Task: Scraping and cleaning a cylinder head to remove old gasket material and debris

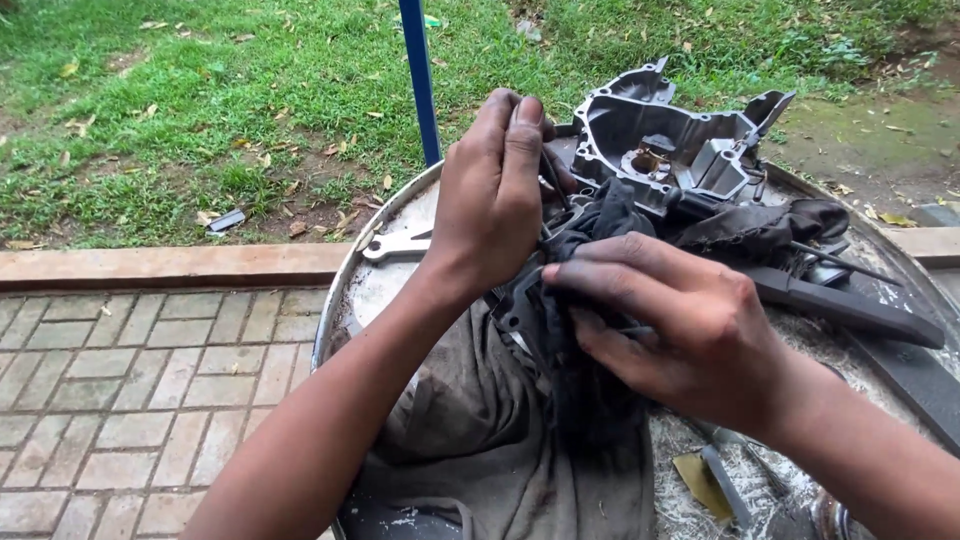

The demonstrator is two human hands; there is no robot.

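Head view: everything is placed from the round metal worktop (372, 262), a drum-like top with a pale, gritty surface.

Over its middle, the left hand (492, 200) reaches forward and curls its fingers (524, 130) shut around the upper end of a small dark metal part (522, 312) wrapped in a black rag (590, 380). The right hand (680, 325) comes in from the right, fingers (610, 285) pressed flat together onto the rag, pinning the cloth against the part.

The part lies directly between the two hands, its long axis running roughly from the near edge of the worktop towards the far edge. Both hands touch it; the left holds the far end, the right covers the near side. How much of the part the rag hides cannot be told.

At the worktop's far side sits a grey cast engine casing (668, 140), touching more dark cloth. A spanner (395, 245) lies by the left rim. A blue pole (420, 80) stands behind the worktop, in front of the grass (200, 100); brick paving (130, 400) lies to its left.
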